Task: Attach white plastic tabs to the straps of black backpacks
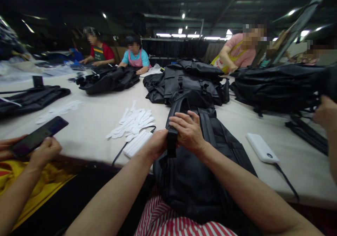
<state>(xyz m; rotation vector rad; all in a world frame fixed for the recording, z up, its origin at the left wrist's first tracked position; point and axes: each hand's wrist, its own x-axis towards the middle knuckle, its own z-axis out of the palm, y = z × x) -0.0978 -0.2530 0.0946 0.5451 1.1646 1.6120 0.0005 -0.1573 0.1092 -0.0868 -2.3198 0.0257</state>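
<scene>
A black backpack (200, 183) lies across my lap and over the table edge. My left hand (156, 145) and my right hand (188, 130) both grip a black webbing strap (172, 141) at its top, with my right fingers curled over the strap's upper part. The strap's lower end hangs between my hands. Nearest my left hand on the table is a white ribbed power bank (137, 144) with a black cable (119, 153).
A pile of white strips (133, 122) lies on the pale work table (89, 130). Another power bank (262, 147) sits to the right. Several black backpacks (184, 83) lie further along. Co-workers surround the table, one holding a phone (38, 137) at the left.
</scene>
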